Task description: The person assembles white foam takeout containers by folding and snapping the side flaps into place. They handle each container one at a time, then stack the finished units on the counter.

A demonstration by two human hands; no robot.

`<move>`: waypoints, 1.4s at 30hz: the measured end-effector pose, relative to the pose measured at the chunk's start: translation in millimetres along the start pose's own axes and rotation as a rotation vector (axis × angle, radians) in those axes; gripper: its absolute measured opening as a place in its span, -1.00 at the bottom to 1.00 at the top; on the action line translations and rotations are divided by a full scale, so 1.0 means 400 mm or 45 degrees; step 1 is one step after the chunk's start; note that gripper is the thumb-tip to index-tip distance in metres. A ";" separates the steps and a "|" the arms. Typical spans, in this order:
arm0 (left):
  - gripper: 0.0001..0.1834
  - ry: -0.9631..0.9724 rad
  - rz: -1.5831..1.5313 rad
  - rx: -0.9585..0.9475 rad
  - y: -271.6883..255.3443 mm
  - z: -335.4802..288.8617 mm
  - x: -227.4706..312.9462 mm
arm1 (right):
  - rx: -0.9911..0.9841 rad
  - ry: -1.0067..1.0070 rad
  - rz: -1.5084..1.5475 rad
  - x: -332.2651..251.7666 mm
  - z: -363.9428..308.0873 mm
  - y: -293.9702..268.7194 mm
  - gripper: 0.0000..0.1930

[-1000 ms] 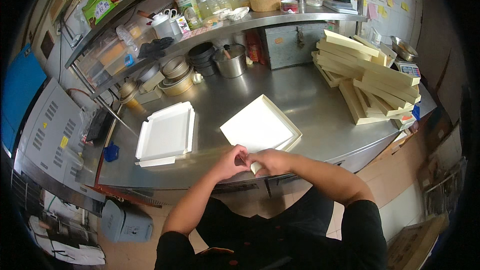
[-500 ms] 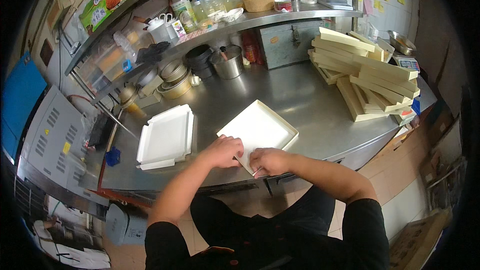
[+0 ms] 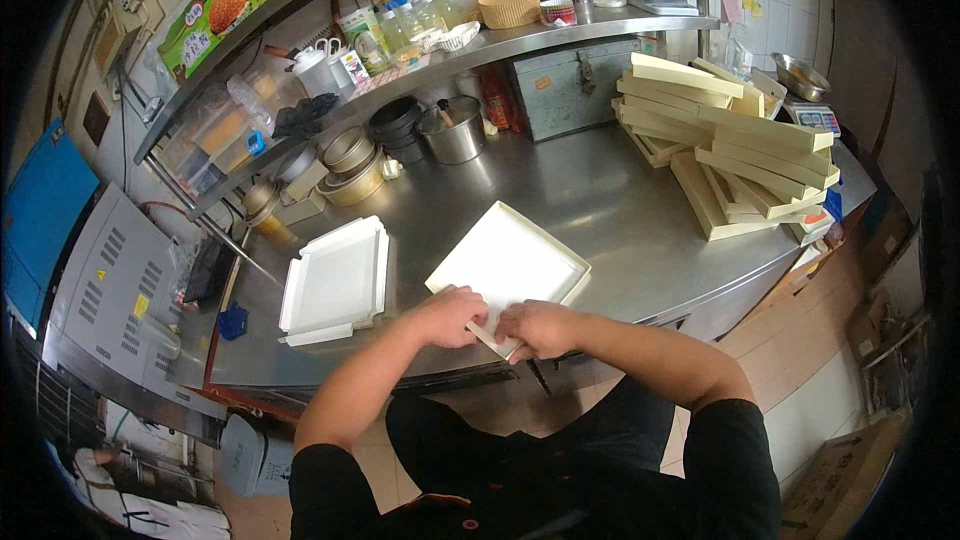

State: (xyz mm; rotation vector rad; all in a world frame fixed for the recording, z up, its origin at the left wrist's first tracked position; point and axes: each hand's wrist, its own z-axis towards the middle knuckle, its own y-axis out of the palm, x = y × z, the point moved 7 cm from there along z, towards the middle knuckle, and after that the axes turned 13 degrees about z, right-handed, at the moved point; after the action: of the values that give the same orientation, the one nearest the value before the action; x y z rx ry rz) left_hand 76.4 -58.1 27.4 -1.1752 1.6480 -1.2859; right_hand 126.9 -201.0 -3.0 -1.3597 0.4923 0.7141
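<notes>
A shallow square cardboard box (image 3: 520,255), white inside with cream outer walls, lies turned like a diamond at the front edge of the steel worktable. Its far and right walls stand up. My left hand (image 3: 452,317) is closed on the near-left wall, with the fingers curled over it. Close beside it, my right hand (image 3: 540,328) pinches the wall at the near corner; its fingertips are partly hidden behind the board. To the left lies a stack of unfolded white cardboard blanks (image 3: 335,275), their side flaps slightly raised.
Folded cream box trays (image 3: 740,130) are piled loosely at the right. Along the back stand a grey metal case (image 3: 570,95), a steel pot (image 3: 452,130) and round cake tins (image 3: 350,165). A loaded steel shelf (image 3: 520,38) overhangs the table (image 3: 440,200). A blue crumpled item (image 3: 233,321) lies at the left edge.
The near-left wall now stands more upright between my hands. My right hand has shifted slightly along the edge, and the box has moved a little left in the picture.
</notes>
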 end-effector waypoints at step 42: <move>-0.75 -0.972 -0.182 0.877 -0.104 -0.437 -0.204 | 1.533 0.379 -1.071 -0.359 -0.474 -1.029 -0.76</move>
State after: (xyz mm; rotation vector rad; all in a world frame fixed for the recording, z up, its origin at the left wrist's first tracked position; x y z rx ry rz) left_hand -49.2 69.7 110.0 -1.1352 0.5148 -1.1356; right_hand 334.9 -435.2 354.6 -0.3976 0.4035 -0.4776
